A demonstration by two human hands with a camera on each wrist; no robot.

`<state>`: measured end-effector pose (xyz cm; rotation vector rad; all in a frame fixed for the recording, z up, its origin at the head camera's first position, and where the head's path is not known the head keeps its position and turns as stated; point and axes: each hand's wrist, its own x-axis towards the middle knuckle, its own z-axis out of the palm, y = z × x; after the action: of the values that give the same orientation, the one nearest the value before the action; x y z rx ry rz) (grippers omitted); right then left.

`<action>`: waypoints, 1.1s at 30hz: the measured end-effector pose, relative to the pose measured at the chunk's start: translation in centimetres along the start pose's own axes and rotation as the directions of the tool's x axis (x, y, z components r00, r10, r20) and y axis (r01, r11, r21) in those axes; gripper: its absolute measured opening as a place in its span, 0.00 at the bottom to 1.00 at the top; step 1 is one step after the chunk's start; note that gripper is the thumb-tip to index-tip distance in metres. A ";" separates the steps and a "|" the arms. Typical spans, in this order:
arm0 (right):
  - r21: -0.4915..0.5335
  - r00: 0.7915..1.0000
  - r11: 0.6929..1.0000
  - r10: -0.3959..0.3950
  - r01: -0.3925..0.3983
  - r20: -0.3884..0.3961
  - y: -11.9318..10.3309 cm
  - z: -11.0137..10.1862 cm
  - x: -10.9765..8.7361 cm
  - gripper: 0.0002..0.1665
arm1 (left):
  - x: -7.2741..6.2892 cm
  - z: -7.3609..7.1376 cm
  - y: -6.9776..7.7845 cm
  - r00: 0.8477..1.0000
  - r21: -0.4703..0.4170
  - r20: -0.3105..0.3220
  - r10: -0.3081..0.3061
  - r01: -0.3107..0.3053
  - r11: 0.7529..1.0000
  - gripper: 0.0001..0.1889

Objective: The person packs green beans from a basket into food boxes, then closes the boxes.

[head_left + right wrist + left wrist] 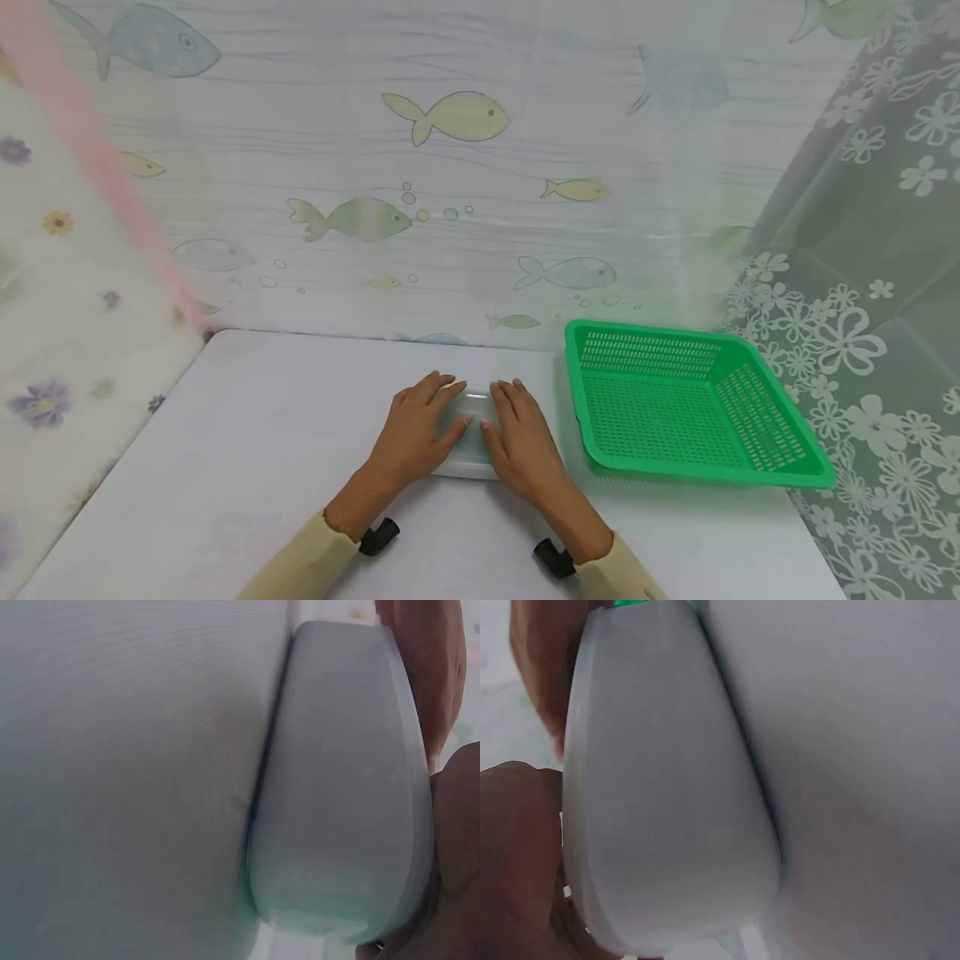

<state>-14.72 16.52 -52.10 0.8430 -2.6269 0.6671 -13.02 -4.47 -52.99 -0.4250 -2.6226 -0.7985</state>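
Note:
A low white container (463, 468) with a see-through lid (476, 406) sits flat on the table. My left hand (414, 427) rests on the left part of the lid, fingers extended forward. Across from it, my right hand (522, 440) lies on the right part in the same way. The thumbs point toward each other, a small gap between them. Both wrist views show the container's smooth side wall (660, 780) up close, with the hands at its rim. The lid's outer edges are mostly hidden under the hands, and what is inside cannot be made out.
To the right stands a green plastic basket (708, 477) with perforated walls, a short way from my right hand. The white table (247, 433) meets a fish-patterned backdrop (450, 275). A flowered sheet (870, 433) hangs at the right edge.

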 end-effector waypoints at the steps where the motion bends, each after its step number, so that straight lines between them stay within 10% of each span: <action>1: -0.016 1.000 1.000 -0.003 0.003 0.004 -0.1 0.2 0.2 0.33 | 0.1 0.2 0.2 1.000 0.019 0.012 0.000 -0.001 1.000 0.26; 33: -0.228 0.996 0.970 -0.092 0.091 0.007 0.2 1.5 0.4 0.32 | 0.3 2.4 0.2 0.994 0.203 -0.054 0.100 -0.087 0.975 0.26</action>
<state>-15.38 15.67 -53.27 0.8841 -2.5793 0.3343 -13.82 -2.87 -54.61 -0.4541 -2.5697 -0.5032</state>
